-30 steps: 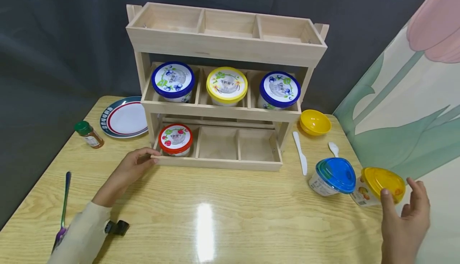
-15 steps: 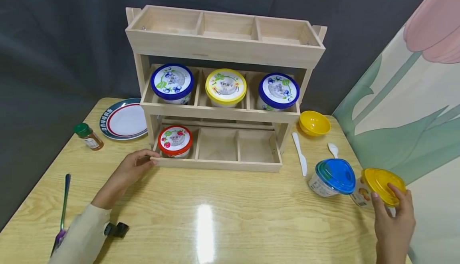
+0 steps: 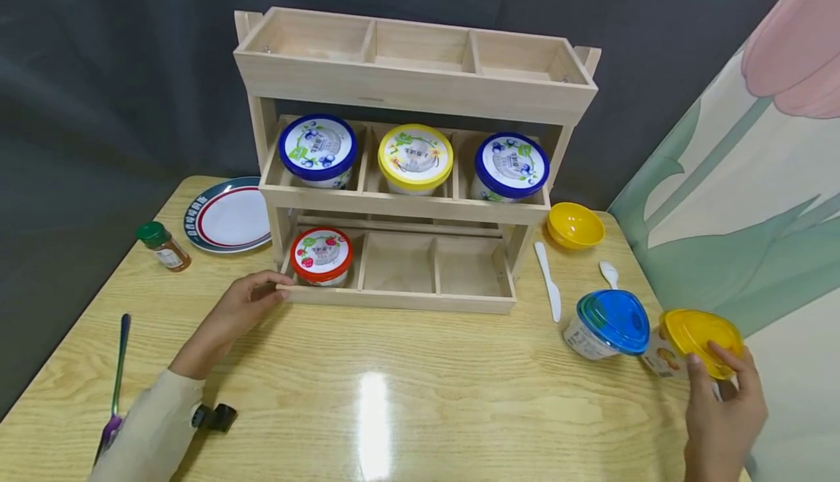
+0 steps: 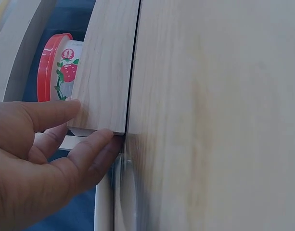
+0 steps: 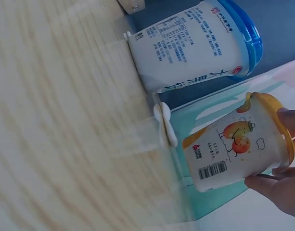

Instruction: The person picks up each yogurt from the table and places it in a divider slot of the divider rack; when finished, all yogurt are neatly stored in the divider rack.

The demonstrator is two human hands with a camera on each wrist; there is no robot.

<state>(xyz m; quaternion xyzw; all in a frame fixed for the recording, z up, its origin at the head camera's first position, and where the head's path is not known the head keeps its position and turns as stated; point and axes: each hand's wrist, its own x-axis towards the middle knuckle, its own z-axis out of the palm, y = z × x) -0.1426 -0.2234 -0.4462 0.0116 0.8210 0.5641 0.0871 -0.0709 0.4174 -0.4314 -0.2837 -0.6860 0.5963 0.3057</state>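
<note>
My left hand (image 3: 244,308) pinches the front left corner of the wooden three-tier shelf (image 3: 400,301) at its lowest tray. Just behind those fingers, a red-lidded strawberry tub (image 3: 321,254) sits in that tray's left compartment. At the far right my right hand (image 3: 725,413) grips a yellow-lidded cup (image 5: 236,147) by its lid rim, with fingers and thumb on opposite sides. In the right wrist view the cup tilts and its base looks a little off the table. Beside it stands a blue-lidded cup (image 3: 613,321).
Two blue-lidded tubs (image 3: 318,148) and a yellow-lidded tub (image 3: 415,157) fill the middle tier. On the right are a yellow bowl (image 3: 575,225), a white knife (image 3: 548,281) and a white spoon (image 3: 609,273). A plate (image 3: 236,216), spice jar (image 3: 164,246) and metallic fork (image 3: 118,383) lie left.
My right hand has come in from the right and closed on the yellow-lidded cup, which has shifted slightly. The left hand has stayed at the shelf corner.
</note>
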